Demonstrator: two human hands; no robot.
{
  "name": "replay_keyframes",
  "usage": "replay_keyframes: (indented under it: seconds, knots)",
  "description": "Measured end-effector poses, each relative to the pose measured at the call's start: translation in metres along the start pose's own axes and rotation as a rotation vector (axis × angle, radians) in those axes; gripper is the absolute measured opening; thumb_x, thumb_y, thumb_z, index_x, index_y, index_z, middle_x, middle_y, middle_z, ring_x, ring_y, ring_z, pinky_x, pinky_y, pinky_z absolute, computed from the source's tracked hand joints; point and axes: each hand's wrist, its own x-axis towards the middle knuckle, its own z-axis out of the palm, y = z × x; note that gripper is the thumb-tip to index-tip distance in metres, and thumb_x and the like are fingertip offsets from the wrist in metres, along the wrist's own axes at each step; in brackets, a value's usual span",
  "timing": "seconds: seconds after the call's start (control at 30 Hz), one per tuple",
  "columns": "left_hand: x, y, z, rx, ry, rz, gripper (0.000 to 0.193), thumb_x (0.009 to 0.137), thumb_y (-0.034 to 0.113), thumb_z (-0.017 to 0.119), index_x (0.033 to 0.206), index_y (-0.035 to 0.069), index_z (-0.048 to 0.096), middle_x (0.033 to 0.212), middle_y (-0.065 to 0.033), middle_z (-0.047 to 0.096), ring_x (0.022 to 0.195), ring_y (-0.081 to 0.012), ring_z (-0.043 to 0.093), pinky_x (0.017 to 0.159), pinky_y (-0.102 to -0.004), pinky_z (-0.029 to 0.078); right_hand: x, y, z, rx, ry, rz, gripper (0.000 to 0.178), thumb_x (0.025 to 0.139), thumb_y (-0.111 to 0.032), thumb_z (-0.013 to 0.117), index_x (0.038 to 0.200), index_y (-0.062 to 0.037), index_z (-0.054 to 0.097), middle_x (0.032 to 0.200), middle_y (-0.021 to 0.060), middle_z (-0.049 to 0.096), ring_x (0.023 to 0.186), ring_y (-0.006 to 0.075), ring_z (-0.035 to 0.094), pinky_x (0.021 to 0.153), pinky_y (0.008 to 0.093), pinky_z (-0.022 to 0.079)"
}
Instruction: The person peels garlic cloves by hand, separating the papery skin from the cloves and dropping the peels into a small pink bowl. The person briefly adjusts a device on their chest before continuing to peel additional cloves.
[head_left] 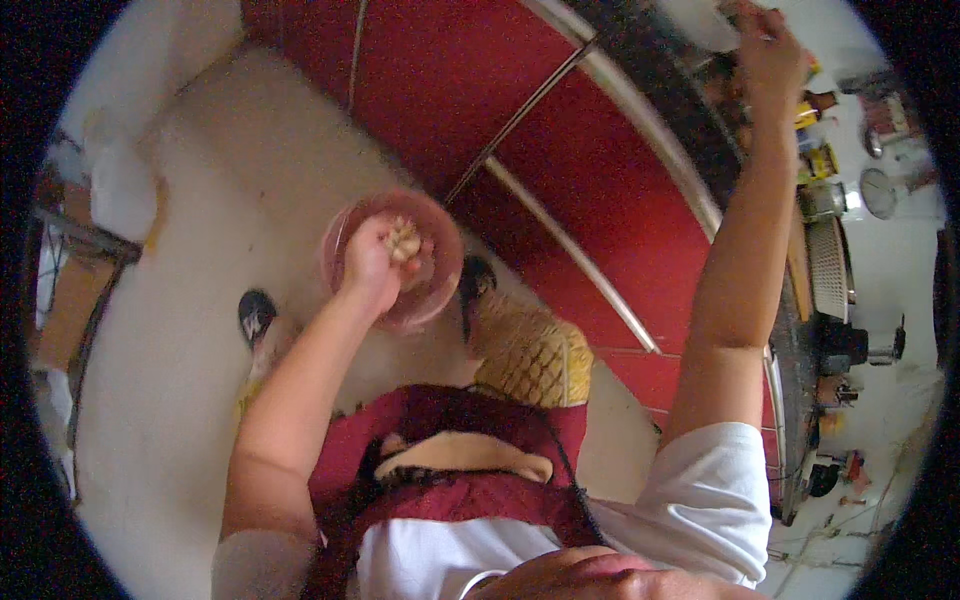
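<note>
My left hand (378, 262) reaches down over a pink, see-through plastic bin (440, 285) on the floor. Its fingers are closed around a handful of pale, lumpy pieces (403, 240), whose kind I cannot make out. The bin's rounded wall surrounds the hand in this view. Off to the upper right, my right hand (773, 62) is stretched over the dark counter, with its fingers bent and apart. It is nearest to a whitish object (700, 22) on the counter, too blurred to name; I cannot tell whether they touch.
Red cabinets (590, 230) with metal strips run below the dark counter (650, 50). On it stand a pale perforated basket (828, 265), a black appliance (843, 344) and several small packages. At the left are a white bag (122, 190) and a cardboard box (75, 310).
</note>
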Motion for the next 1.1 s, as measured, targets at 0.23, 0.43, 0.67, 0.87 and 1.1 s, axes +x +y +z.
replay_keyframes:
  seconds: [0.23,0.43,0.67,0.87,1.1]
  knots:
    - [0.011,-0.013,-0.002,-0.149,0.032,0.134,0.033,0.101,0.030,0.045,0.099,0.007,0.068,0.091,-0.0079,0.071,0.076,-0.0232,0.066,0.059,-0.0376,0.050,-0.243,-0.107,0.062,1.048,-0.210,0.141,0.015,0.093,-0.003,0.057,0.095,0.0016,0.071,0.084,0.0051,0.072,0.072,0.0132,0.065,0.068,0.0258,0.052]
    - [0.032,-0.007,-0.010,-0.123,0.066,0.340,0.031,0.094,0.026,0.046,0.104,0.004,0.066,0.102,-0.0122,0.072,0.097,-0.0293,0.069,0.092,-0.0432,0.055,-0.330,-0.147,0.137,1.352,-0.753,0.546,0.026,0.094,-0.016,0.073,0.112,0.0021,0.065,0.100,0.0078,0.072,0.088,0.0136,0.067,0.081,0.0286,0.055]
    - [0.014,-0.004,-0.014,0.275,-0.112,0.568,0.029,0.091,0.019,0.047,0.108,0.002,0.062,0.099,-0.0092,0.067,0.095,-0.0219,0.064,0.091,-0.0347,0.052,-0.325,-0.139,0.135,1.291,-0.665,0.227,0.028,0.083,-0.012,0.083,0.107,-0.0025,0.071,0.101,0.0097,0.071,0.092,0.0207,0.069,0.084,0.0321,0.055]
    - [0.014,0.004,-0.016,0.476,-0.169,0.597,0.038,0.105,0.031,0.040,0.108,0.002,0.063,0.104,-0.0096,0.067,0.100,-0.0195,0.063,0.092,-0.0320,0.050,-0.314,-0.127,0.134,1.143,-0.550,-0.087,0.027,0.081,-0.011,0.083,0.105,-0.0047,0.072,0.101,0.0112,0.070,0.089,0.0285,0.070,0.079,0.0350,0.057]
    - [0.013,0.005,-0.021,1.161,-0.083,0.995,0.049,0.112,0.038,0.032,0.109,0.002,0.065,0.103,-0.0091,0.068,0.096,-0.0185,0.063,0.090,-0.0324,0.049,-0.320,-0.123,0.137,0.907,-0.530,-0.320,0.028,0.079,-0.013,0.080,0.105,-0.0061,0.072,0.100,0.0142,0.070,0.090,0.0335,0.071,0.075,0.0400,0.060]
